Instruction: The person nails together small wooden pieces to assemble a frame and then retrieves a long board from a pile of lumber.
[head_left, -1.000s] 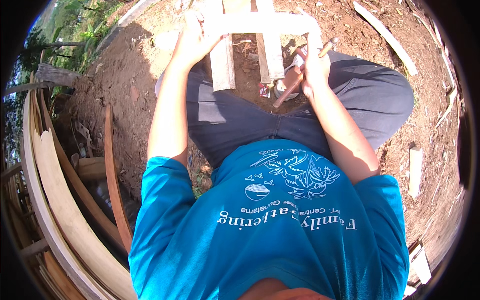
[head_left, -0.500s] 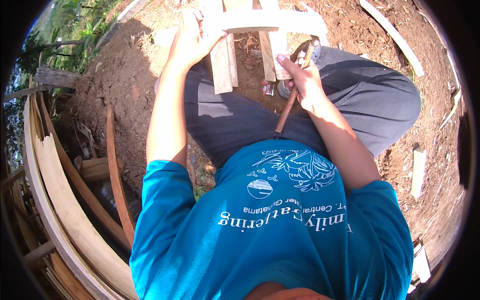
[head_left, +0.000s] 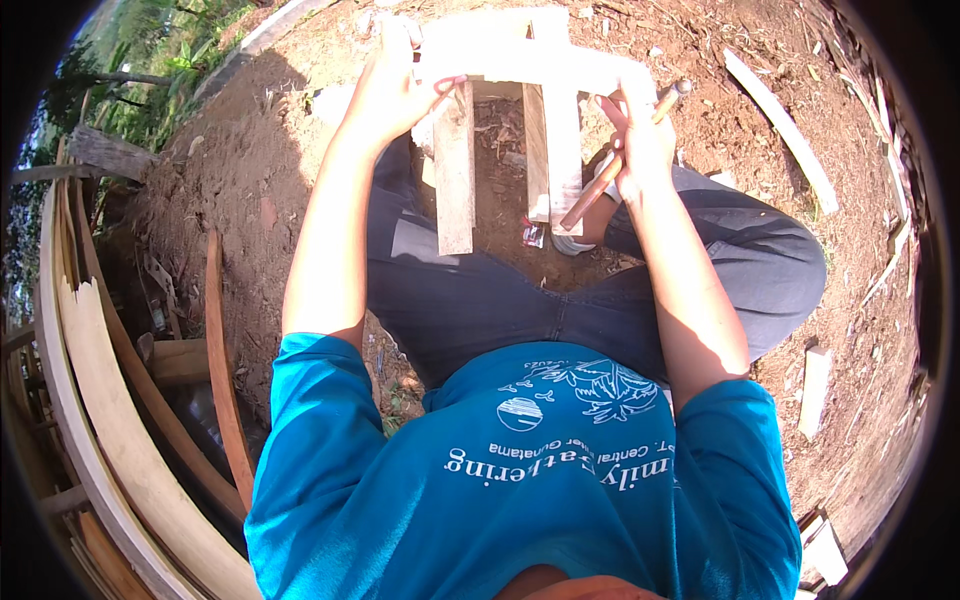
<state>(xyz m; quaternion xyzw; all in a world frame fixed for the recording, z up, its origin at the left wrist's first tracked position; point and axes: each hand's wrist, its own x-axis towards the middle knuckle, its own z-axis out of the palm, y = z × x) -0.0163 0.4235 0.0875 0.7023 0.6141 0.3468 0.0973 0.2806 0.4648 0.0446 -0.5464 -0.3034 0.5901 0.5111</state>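
I sit on sunlit bare earth, legs bent outward in dark trousers, arms stretched forward. Between my legs is some pale woodwork: a board lying crosswise, washed nearly white by glare, with 3 straight lengths of wood running from it toward me. The left length is on its own; the narrow middle length and the right length lie close together.

My left hand is closed around the left end of the crosswise board, thumb along its near edge. My right hand holds a hammer partway along its wooden handle; the handle slants down toward me, and the small head points up and right. My right fingertips come near the board's right end, but glare keeps me from telling whether they touch it.

Near the lower end of the right length lie a small red packet and my foot in its shoe. To my left, long curved slats are stacked. To my right, a pale strip and a short offcut rest on the soil.
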